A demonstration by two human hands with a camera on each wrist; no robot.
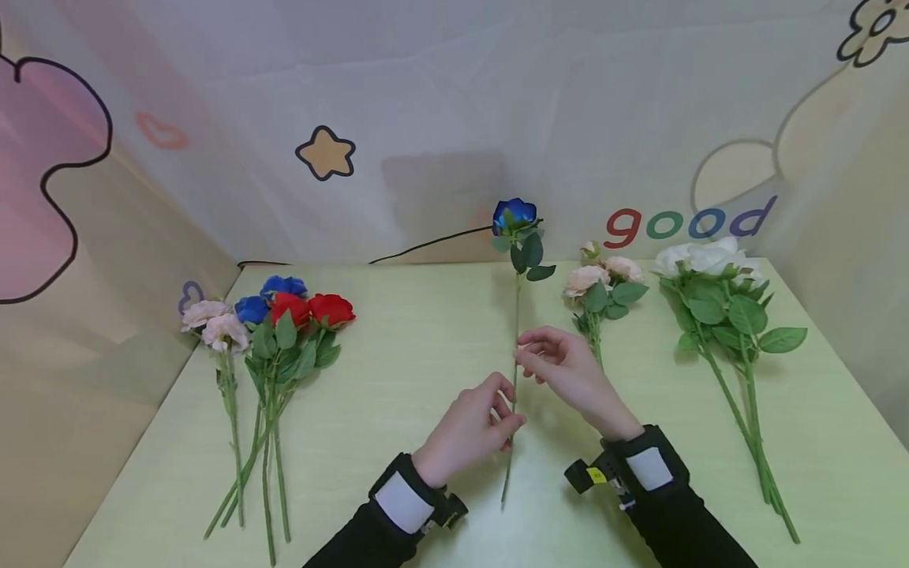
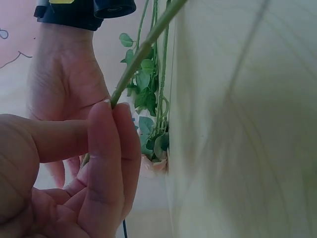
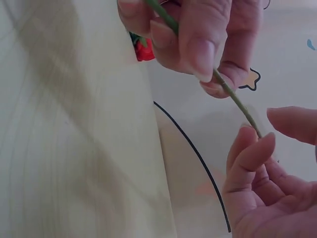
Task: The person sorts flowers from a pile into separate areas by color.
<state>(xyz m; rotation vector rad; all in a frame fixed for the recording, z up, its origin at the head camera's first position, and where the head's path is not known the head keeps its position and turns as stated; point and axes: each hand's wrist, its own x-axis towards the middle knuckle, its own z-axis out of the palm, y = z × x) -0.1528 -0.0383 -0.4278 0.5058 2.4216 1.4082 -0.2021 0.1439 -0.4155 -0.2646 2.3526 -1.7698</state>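
A long-stemmed blue rose [image 1: 515, 217] stands nearly upright in the middle of the head view, its bloom at the top with green leaves below. My left hand [image 1: 469, 430] pinches the lower stem [image 2: 143, 52] between thumb and fingers. Higher up, the right hand [image 1: 568, 371] has its bent fingertips at the stem. In the right wrist view the right thumb [image 3: 292, 124] is spread away from these fingers, while the left hand [image 3: 203, 34] grips the stem above them.
Pale pink carnations [image 1: 226, 331] lie at the left, beside blue roses [image 1: 282, 286] and red roses [image 1: 331, 310]. Behind the right hand lie light pink flowers [image 1: 588, 280]; white roses [image 1: 710, 256] lie at the right. A printed cloth [image 1: 440, 95] hangs behind the table [image 1: 398, 339].
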